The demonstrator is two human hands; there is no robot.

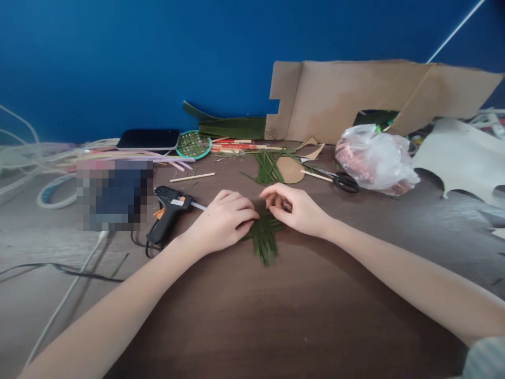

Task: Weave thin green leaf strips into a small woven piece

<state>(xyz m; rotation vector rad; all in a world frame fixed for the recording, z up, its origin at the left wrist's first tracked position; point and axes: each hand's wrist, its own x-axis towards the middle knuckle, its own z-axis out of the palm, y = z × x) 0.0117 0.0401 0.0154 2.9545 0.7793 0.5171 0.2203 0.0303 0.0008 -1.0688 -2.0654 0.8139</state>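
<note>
A small cross-shaped mat of woven green leaf strips (265, 243) lies on the table between my two hands, some strip ends fanning toward me. My left hand (225, 221) rests at its left side, fingers bent and closed on the strips' edge. At the upper right of the mat is my right hand (298, 208), its fingers curled in toward the thumb; what sits between the fingertips is too small to make out. Just beyond, a bundle of loose leaf strips (269, 167) lies beside a round cardboard disc (291, 170).
Left of my hands lies a black glue gun (169, 213) with its cord. Scissors (345, 182), a plastic bag (376, 158) and a cardboard sheet (335, 100) are at the right and back. A phone (149, 139), a green-rimmed round piece (194, 145) and sticks (192, 177) lie further left.
</note>
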